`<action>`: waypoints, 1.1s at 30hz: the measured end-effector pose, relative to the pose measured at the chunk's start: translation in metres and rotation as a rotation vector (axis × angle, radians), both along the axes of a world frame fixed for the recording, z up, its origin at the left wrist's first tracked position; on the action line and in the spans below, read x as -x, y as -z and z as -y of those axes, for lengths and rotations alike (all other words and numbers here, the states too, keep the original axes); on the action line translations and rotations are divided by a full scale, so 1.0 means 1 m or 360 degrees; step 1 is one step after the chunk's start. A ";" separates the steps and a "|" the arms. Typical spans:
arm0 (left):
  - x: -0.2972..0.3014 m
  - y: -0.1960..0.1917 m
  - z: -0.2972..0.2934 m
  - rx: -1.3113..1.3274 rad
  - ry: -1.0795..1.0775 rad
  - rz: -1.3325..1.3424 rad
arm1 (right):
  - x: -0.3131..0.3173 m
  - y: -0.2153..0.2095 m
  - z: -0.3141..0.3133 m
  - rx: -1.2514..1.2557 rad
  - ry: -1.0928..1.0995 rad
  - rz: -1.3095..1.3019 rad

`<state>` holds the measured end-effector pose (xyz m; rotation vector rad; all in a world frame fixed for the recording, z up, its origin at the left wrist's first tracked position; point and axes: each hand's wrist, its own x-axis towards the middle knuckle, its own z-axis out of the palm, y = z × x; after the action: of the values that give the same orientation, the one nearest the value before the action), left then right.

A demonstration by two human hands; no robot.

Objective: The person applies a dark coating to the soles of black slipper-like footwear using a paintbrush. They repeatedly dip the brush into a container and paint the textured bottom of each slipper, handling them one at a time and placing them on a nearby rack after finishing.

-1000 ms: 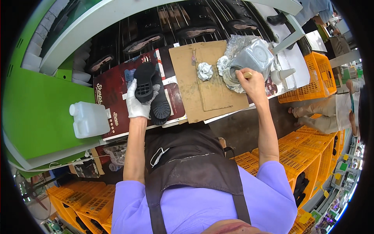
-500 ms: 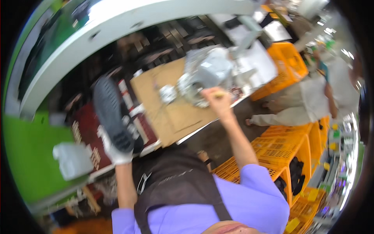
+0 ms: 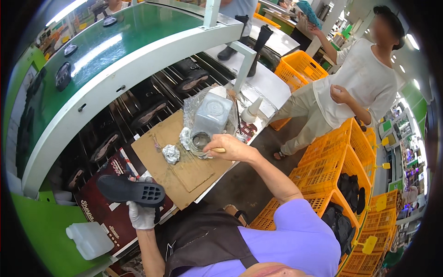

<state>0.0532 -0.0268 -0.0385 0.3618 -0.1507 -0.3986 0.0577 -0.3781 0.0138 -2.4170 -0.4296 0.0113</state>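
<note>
My left hand point(image 3: 141, 216), in a white glove, grips a black shoe sole point(image 3: 131, 190) from below, with fingertips showing along its far edge. The sole lies crosswise, its treaded underside facing up, above a dark red box point(image 3: 100, 189). My bare right hand point(image 3: 230, 147) is closed around a thin wooden-handled tool point(image 3: 218, 150). It is held at the mouth of a round cup point(image 3: 200, 140), and the tool's far end is hidden there. A translucent plastic jug point(image 3: 213, 114) leans behind the cup. Left of the cup is a crumpled foil ball point(image 3: 171, 154).
Brown cardboard point(image 3: 184, 177) covers the worktop. Beyond it, a grey machine frame point(image 3: 138, 57) arches over rollers carrying dark shoes point(image 3: 150, 113). A white bottle point(image 3: 252, 110) stands right of the jug. Yellow crates point(image 3: 323, 171) line my right, where another person point(image 3: 355, 83) stands. A white canister point(image 3: 90, 240) sits at left.
My left hand has turned the sole from lengthwise to crosswise and brought it nearer me. My right hand stays by the cup with the tool. My view has shifted, showing more of the machine.
</note>
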 end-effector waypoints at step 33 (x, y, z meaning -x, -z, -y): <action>0.007 -0.023 0.027 -0.0490 -0.0096 -0.0066 | 0.029 0.042 -0.024 -0.1317 0.0949 0.0025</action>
<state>0.0464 -0.0538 -0.0155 0.6596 -0.0371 -0.3698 0.0286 -0.3539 -0.0286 -1.6348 0.2632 -0.3720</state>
